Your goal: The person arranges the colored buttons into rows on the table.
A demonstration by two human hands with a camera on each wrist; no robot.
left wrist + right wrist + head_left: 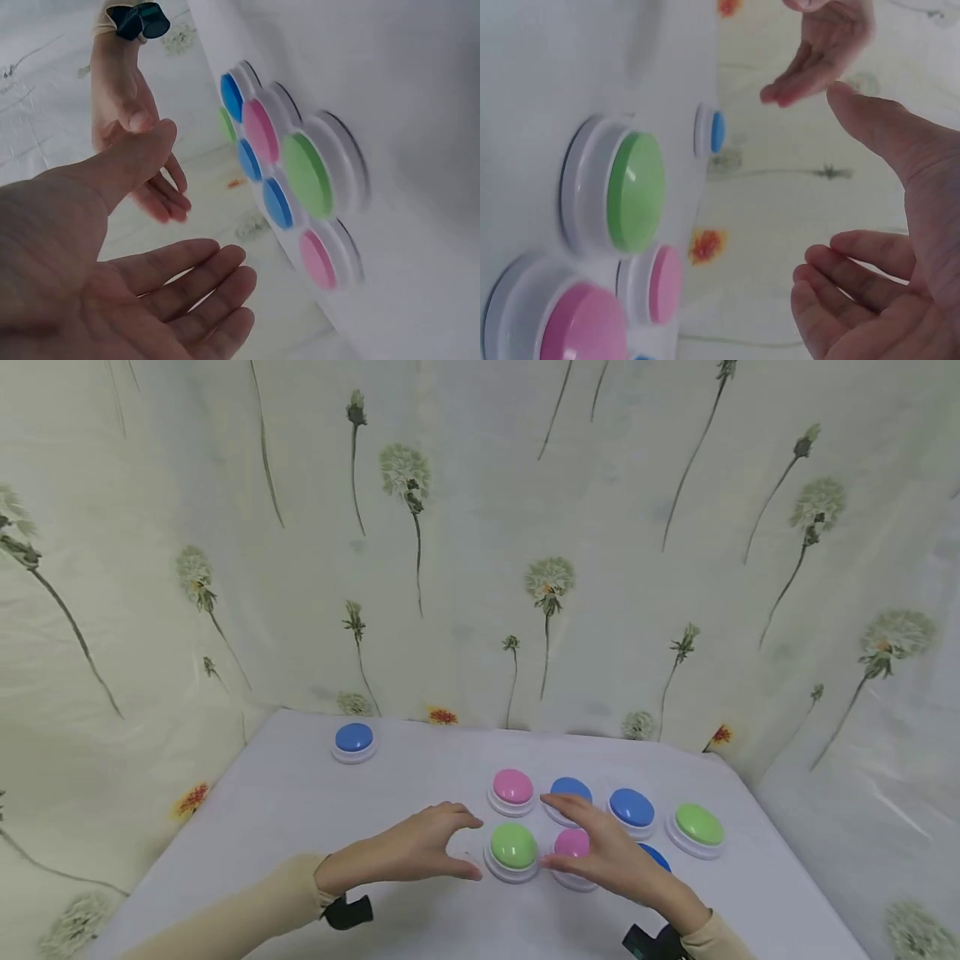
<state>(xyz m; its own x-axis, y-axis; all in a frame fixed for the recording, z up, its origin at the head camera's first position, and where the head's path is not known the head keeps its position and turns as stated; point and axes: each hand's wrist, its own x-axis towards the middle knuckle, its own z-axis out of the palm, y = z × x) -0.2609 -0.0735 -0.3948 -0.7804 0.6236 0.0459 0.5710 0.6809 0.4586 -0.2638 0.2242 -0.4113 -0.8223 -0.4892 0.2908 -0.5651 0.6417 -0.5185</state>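
A green push button on a white round base sits between the two hands. My left hand hovers to its left, thumb and fingers spread apart and holding nothing. On the other side my right hand is held above the table, also spread and holding nothing. It overlaps a pink button in the head view and partly hides a blue button. Both wrist views show a gap between the palms and the buttons, with the green button large in the right one.
Behind the green button stand another pink button and two blue buttons. A second green button is at the right, a lone blue button at the far left. A white-covered table meets a flower-patterned curtain.
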